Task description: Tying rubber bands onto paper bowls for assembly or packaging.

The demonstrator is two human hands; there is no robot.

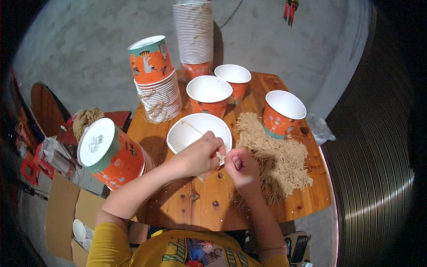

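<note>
A white-lined paper bucket (187, 133) lies tilted at the middle of the table, its mouth facing me. Across its rim my left hand (202, 155) pinches a thin tan string (192, 127), one end of which trails over the bucket's white inside. My right hand (242, 171) is closed close beside it at the bucket's right edge, with the string running between the two hands' fingertips. Right beside that hand spreads a heap of cut tan strings (280, 169). The fingers partly hide where the string meets the rim.
Three orange buckets (209, 91) stand upright behind and to the right. Stacks of nested buckets (158, 95) rise at the back left and back (193, 33); another stack (113, 155) leans at the left. An opened carton (66, 213) sits below left, a ridged shutter (378, 147) at right.
</note>
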